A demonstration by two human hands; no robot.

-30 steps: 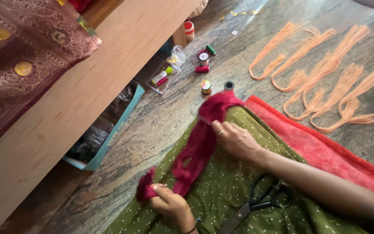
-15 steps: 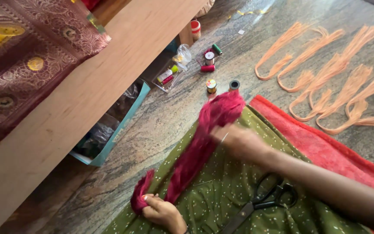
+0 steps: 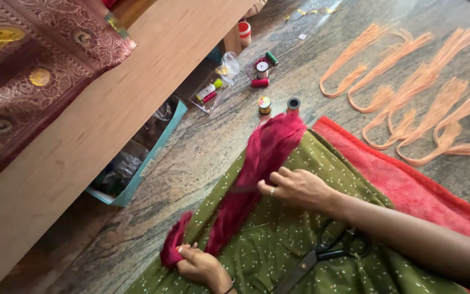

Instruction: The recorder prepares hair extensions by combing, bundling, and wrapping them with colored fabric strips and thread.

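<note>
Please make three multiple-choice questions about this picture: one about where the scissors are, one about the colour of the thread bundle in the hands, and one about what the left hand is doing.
1. Where do the scissors lie?
A. on the olive-green dotted cloth
B. in the blue tray
C. on the wooden board

2. What colour is the thread bundle between the hands?
A. peach
B. deep pink
C. black

3. What is the state of the left hand?
A. flat and open on the floor
B. holding the scissors
C. closed around the lower end of the bundle

Answers: 1 A, the black handles rest on the green cloth by the right forearm. 2 B, the strands are magenta, unlike the peach skeins farther off. 3 C, its fingers pinch the bundle's end, while the right hand presses its middle.
</note>
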